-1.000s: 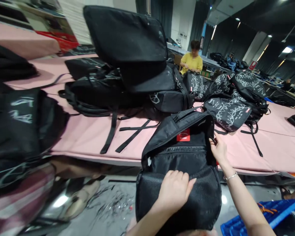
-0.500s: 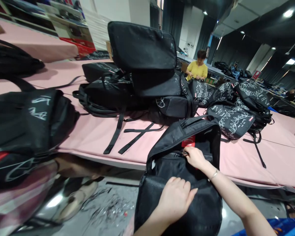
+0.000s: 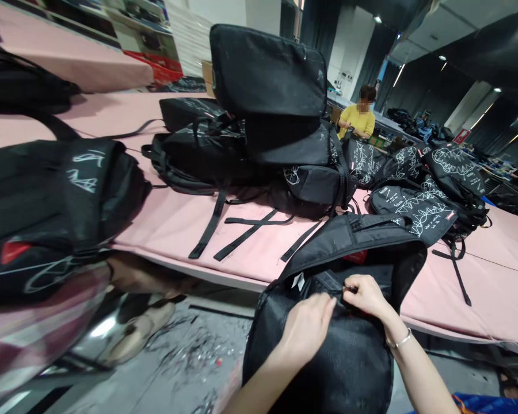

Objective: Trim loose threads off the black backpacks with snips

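Observation:
An open black backpack (image 3: 328,356) leans against the front edge of the pink table, its padded top panel folded back and a dark inside pocket showing. My right hand (image 3: 366,296) is closed at the pocket's edge, pinching a small dark object (image 3: 350,288) whose kind I cannot make out. Close by on the left, my left hand (image 3: 306,328) reaches over the bag's mesh-like fabric. Its fingers are bent and pressed together, slightly blurred, and whatever lies under the fingertips is hidden. A small white label (image 3: 299,281) shows inside the bag.
Several black backpacks (image 3: 271,75) are piled on the pink table (image 3: 155,230), with loose straps trailing forward. More printed backpacks (image 3: 418,207) lie at right. Another backpack (image 3: 47,201) is at left, beside a seated person's legs. A person in yellow (image 3: 357,119) works behind. Thread scraps litter the floor.
My left hand has moved up towards my right hand. The right hand, still pinching, sits slightly lower and further right. The bag's top has shifted right, and the whole view has swung a little.

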Motion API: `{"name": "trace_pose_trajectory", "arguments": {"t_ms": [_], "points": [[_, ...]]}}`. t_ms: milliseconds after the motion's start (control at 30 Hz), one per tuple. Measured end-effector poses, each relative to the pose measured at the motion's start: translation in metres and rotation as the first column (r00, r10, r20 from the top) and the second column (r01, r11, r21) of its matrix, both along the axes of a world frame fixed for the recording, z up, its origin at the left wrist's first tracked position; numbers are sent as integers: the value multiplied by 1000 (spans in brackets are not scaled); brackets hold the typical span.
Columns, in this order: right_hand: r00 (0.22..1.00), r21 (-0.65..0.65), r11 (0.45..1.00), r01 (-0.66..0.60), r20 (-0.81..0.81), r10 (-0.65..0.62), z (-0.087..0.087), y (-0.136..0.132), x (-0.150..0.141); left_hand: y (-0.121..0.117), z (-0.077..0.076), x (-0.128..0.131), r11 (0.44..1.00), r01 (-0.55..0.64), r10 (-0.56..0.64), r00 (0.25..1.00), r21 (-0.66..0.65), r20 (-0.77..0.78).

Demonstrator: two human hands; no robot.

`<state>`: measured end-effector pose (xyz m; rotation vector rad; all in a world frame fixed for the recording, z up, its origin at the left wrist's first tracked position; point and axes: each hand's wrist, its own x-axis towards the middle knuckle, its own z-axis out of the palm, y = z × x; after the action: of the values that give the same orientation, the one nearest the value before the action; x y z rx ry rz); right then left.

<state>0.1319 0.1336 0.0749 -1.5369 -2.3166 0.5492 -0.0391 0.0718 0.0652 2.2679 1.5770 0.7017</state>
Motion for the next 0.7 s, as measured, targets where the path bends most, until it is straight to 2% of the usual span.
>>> {"name": "trace_pose_trajectory", "arguments": {"t_ms": [67,133,267,400,533,700], "points": [[999,-38,999,-30,-16,30,-2,4,3,11,1,-2,986,-148,149,989,-78,14],[999,-71,997,-34,-35,32,-6,8,6,22,1,-2,953,-266,260,964,-144,-60],[997,-113,993,18,-66,-26,-21,15,13,45,1,-2,901,-349,300,930,-259,-213],[989,-114,989,98,-102,-110,-39,20,25,55,-5,5,918,-288,228,946,-273,-231],[971,-119,977,176,-142,-192,-53,23,39,52,-15,21,953,-176,114,963,-246,-246],[947,-137,960,245,-177,-267,-74,31,54,53,-33,39,969,-93,24,959,-231,-284]]}}
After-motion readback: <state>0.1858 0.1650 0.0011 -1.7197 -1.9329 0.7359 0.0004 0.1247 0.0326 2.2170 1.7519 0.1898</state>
